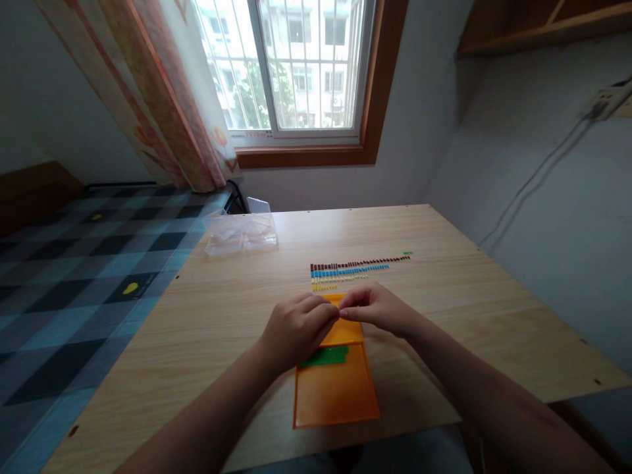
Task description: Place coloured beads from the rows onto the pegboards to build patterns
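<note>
Over the upper part of an orange tray (337, 392), my left hand (301, 327) and my right hand (379, 307) meet at the fingertips. Both are closed in a pinch; whatever sits between the fingers is hidden or too small to name. Strips of green pieces (326, 357) lie side by side in the tray, just below a crosswise ridge and partly covered by my left hand. Beyond the tray, small pieces lie in rows: dark brown (355, 264), blue (350, 270), pale cream (340, 280) and yellow (322, 288). A few green bits (407, 253) end the brown row.
A clear plastic box (241, 240) with compartments stands at the far left of the wooden table (222, 329). A checked bed (89, 276) adjoins the left side. Behind are a wall and window (311, 72); a cable (533, 174) hangs on the right wall.
</note>
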The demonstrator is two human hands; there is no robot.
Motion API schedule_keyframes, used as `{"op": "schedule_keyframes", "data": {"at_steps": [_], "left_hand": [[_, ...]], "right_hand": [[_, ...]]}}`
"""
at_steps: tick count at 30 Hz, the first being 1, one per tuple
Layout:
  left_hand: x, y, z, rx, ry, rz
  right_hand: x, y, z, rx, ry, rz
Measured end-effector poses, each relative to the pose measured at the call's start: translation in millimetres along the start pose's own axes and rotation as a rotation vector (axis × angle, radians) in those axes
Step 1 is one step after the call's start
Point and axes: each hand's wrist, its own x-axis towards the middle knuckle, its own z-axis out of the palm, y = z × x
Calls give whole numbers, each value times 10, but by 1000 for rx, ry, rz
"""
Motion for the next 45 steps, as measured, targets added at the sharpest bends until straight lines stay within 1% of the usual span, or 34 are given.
{"op": "schedule_keyframes", "data": {"at_steps": [4,7,9,12,14,17,19,22,26,32,38,41,45], "left_hand": [[-1,2,9,23,-65,-41],[-6,5,8,5,-136,-95],[-15,15,6,-57,-209,-164],[-17,65,-3,-194,-348,-254],[-4,128,-14,-268,-430,-276],[24,235,-23,-337,-515,-263],[31,284,-11,-307,-553,-235],[16,312,38,-210,-557,-167],[-6,339,109,-139,-546,-92],[12,425,166,-83,-604,-53],[12,433,180,-50,-633,-56],[0,413,172,-82,-627,-61],[-6,368,139,-117,-584,-62]], "right_hand": [[11,-1,5,-14,-9,27],[11,-11,-36,-130,-5,-18],[7,-20,-94,-283,69,-87],[2,-25,-204,-551,296,-211],[1,-23,-267,-645,405,-274],[0,-21,-312,-674,450,-343],[-4,-25,-311,-703,459,-384],[-17,-36,-291,-753,461,-432],[-33,-49,-278,-780,454,-465],[-39,-51,-282,-815,455,-517],[-44,-44,-281,-820,470,-543],[-48,-48,-283,-825,475,-544],[-50,-56,-284,-821,486,-548]]}}
